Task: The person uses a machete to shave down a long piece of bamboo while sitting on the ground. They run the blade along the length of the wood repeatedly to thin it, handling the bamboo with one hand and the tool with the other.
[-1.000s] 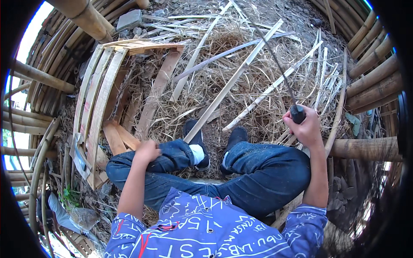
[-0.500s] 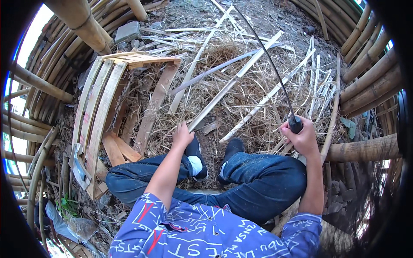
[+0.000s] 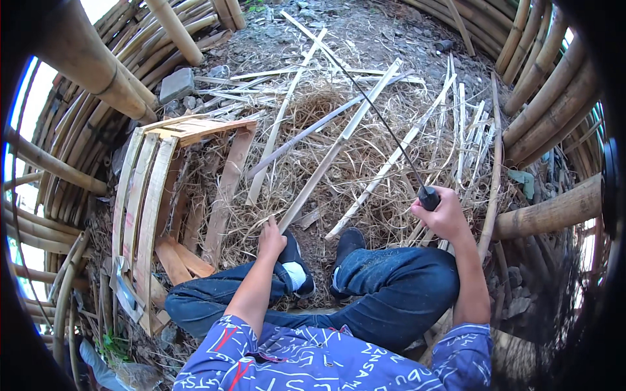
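My left hand (image 3: 271,242) has its fingers closed around the near end of a long pale split bamboo strip (image 3: 340,142), beside my left shoe. The strip slants away to the upper right over a bed of shavings. In my right hand (image 3: 446,215), above my right knee, is a long thin dark blade-like tool (image 3: 391,133), gripped by its black handle (image 3: 428,198). Its shaft runs up and to the left, passing over the strip in the view; whether it touches anything I cannot tell.
A slatted wooden crate (image 3: 149,182) lies on its side at left. Curly shavings (image 3: 319,107) and more pale strips (image 3: 391,159) cover the ground ahead. Bamboo poles (image 3: 548,208) wall both sides. A grey block (image 3: 177,85) sits behind the crate.
The whole view has shifted, so the crate, strips and ground appear lower and more to the left. Both hands keep their holds, with little visible movement of their own.
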Tool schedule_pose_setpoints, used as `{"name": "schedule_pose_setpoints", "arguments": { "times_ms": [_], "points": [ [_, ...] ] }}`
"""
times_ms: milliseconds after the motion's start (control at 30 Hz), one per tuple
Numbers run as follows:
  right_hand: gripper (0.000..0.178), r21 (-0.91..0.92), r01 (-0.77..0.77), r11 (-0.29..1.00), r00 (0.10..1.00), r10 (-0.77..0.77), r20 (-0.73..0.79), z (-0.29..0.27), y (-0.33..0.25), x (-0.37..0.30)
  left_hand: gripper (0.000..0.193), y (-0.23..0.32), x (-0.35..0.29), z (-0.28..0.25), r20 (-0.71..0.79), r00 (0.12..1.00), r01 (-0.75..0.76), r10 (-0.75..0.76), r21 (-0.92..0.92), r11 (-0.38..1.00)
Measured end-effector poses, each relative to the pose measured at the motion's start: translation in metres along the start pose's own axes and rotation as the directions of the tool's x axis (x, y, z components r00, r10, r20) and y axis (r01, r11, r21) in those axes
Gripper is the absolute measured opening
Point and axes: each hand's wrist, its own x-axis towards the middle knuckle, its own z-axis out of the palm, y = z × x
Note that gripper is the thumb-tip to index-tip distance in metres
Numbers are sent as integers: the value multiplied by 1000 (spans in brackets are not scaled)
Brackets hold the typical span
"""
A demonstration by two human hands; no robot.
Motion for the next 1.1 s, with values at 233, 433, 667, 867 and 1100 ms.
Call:
{"name": "schedule_pose_setpoints", "arguments": {
  "times_ms": [233,433,667,867,1100],
  "points": [
    [19,-50,28,998,1000,-28,-5,2,-14,-5,49,26,-34,-70,181,982,-5,45,-218,976],
    [18,-159,228,961,972,-215,96,17,-33,-6,35,68,-79,-115,554,832,436,33,-690,578],
    [22,-165,355,920,882,-272,385,37,-52,-12,24,124,-145,-161,689,535,806,489,-590,-51],
    [21,-527,463,713,825,-130,549,38,-18,0,29,126,-172,-165,659,649,458,381,-738,495],
    [23,-570,203,796,938,9,346,27,-15,1,36,96,-168,-168,528,801,108,282,-591,800]
  ]
}}
